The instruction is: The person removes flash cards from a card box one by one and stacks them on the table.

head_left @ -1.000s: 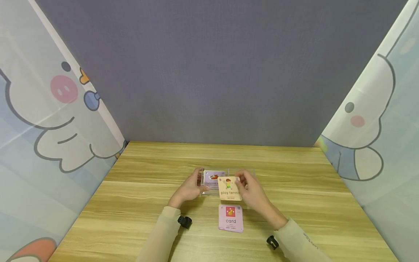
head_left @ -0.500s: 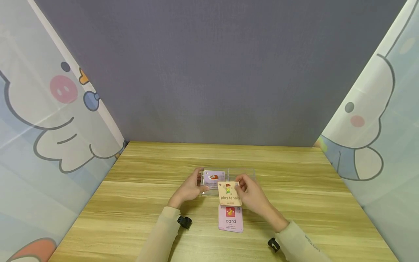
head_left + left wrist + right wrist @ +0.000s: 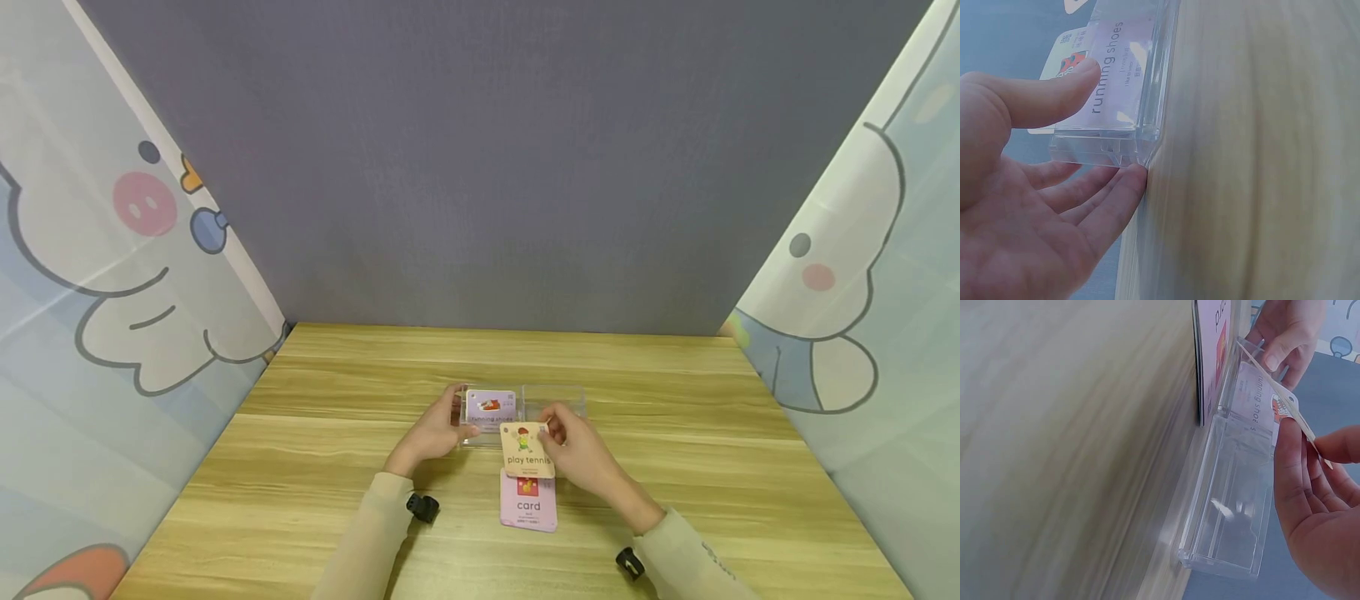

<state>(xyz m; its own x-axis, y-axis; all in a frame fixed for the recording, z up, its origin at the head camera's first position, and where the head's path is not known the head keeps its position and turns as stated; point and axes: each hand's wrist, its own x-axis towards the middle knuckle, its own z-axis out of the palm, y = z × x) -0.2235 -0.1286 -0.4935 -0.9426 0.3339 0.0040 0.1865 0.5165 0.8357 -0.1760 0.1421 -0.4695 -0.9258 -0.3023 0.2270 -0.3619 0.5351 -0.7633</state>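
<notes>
- Right now, the right hand (image 3: 581, 450) pinches the yellow card (image 3: 527, 450) that says "play tennis". The thumb and fingers have it by its right edge, and that looks like a good spot, since the words and the boy can be seen.
- The yellow card is near the box and, in the head view, covers the far edge of the pink card (image 3: 529, 507). I cannot tell if these 2 cards touch.
- The yellow card tilts in the right wrist view. If it is to lie on the pink card, it would be best to make it flat first, line up the left and right sides, and then let go gently.
- A soft pinch should do. Too hard a squeeze could bend the card.
- The left hand (image 3: 431, 431) grips the left end of the clear box (image 3: 1225, 512), with the thumb across from the fingers. A firm hold there should stop the box from sliding on the table (image 3: 652, 392).
- The box has 2 parts. The purple card (image 3: 491, 404) with the running shoes stands in the left part, so the yellow card should stay away from it.
- The near wall of the box could catch the yellow card, so a little lift would be wise.
</notes>
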